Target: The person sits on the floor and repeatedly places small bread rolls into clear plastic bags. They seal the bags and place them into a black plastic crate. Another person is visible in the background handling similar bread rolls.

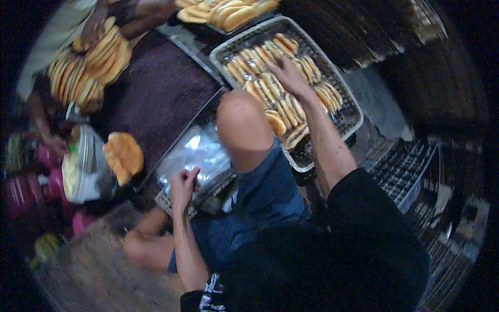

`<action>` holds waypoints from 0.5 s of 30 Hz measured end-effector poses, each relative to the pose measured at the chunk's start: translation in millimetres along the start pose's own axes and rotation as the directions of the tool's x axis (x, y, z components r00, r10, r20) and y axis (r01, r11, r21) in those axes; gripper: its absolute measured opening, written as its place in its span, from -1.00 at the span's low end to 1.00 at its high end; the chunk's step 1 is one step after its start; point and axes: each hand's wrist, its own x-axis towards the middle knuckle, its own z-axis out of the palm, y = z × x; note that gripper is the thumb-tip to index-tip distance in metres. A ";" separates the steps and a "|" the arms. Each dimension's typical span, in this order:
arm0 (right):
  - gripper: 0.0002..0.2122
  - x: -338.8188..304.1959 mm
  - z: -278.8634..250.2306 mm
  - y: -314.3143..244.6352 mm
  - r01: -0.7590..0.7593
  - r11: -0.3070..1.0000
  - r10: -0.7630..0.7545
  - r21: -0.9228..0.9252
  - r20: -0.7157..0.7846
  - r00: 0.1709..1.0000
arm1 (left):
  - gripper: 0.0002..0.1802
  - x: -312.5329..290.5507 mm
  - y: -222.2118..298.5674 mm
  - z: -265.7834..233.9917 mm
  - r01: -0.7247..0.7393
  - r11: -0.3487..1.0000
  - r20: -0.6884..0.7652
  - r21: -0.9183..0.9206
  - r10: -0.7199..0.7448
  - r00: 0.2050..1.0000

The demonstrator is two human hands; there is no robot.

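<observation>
My right hand [289, 78] reaches over the large crate [355, 118], fingers apart and on or just above the flat breads [270, 83] packed there in clear wrap. Blur hides whether its fingertips touch one. My left hand [183, 188] is closed, fingers curled, at the near edge of a pile of clear plastic bags [200, 151]. Whatever it may hold is hidden. The bags lie in a smaller basket [165, 203] beside my raised knee.
A wide tray of dark purple filling [156, 83] lies left of the crate. Beyond it, another person's hand [94, 28] rests on stacked breads [96, 62]. A container of pale cream [83, 166] and more bread [123, 156] stand at left; a dark crate [400, 171] at right.
</observation>
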 end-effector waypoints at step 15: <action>-0.82 -153.8 117.1 -145.1 -0.055 0.872 -0.148 0.487 0.369 0.918 | -0.53 -37.4 41.6 -27.9 -0.545 0.391 -0.587 -0.742 0.015 0.810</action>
